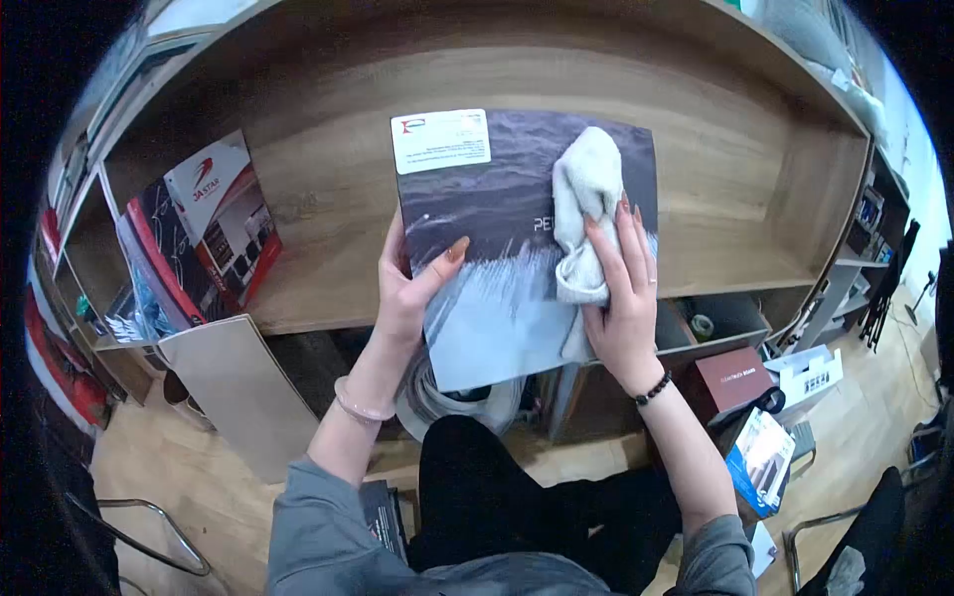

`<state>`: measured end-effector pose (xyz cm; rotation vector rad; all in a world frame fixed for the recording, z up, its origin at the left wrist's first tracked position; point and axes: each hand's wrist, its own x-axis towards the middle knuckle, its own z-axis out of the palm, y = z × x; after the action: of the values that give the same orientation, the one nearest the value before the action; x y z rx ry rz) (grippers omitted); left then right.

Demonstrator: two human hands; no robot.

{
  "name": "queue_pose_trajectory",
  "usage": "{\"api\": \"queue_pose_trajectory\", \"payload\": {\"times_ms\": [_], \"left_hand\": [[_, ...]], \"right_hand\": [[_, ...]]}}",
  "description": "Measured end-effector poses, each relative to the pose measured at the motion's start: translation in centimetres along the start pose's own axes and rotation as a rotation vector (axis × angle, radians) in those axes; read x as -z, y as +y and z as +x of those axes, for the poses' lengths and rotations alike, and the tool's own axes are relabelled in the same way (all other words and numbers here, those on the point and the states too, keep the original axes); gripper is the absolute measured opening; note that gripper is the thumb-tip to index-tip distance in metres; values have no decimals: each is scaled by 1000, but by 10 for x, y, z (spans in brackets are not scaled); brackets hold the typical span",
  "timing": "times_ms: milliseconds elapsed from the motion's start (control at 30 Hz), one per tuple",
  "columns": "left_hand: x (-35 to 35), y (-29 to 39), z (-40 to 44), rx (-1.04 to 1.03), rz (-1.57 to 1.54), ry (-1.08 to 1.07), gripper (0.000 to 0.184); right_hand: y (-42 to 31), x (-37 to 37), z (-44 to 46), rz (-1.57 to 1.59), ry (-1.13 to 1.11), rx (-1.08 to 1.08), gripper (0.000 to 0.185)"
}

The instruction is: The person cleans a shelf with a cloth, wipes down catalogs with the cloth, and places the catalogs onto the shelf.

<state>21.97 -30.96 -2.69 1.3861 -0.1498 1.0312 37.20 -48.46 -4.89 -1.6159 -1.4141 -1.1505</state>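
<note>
A catalogue (pixel 487 219) with a dark water picture on its cover is held up in front of the wooden shelf. A white printed card (pixel 441 141) lies at its top left corner. My left hand (pixel 412 283) grips the left edge, thumb on the cover and fingers behind it. Under my right hand (pixel 623 288) is a bunched white cloth (pixel 591 164), pressed against the right part of the cover. The fingers lie over the cloth, which hides some of the printed letters.
The wooden shelf (pixel 348 89) spans the back. Red-and-white catalogues (pixel 224 223) lean at its left end, above a loose beige panel (pixel 234 397). A coiled cable (pixel 497 402) sits below the catalogue. Boxes (pixel 733 379) stand on the floor at right.
</note>
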Motion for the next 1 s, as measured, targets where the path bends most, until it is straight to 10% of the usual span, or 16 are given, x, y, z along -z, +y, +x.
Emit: {"api": "queue_pose_trajectory", "payload": {"times_ms": [367,767,1000], "left_hand": [[73,-74,132,-95,118,-26,40],[110,-139,200,77,0,84,42],[123,-152,191,67,265,151,41]], "right_hand": [[32,-151,28,145,63,-393,69],[96,-240,135,118,493,-458,70],[105,-248,107,11,338,-369,70]]}}
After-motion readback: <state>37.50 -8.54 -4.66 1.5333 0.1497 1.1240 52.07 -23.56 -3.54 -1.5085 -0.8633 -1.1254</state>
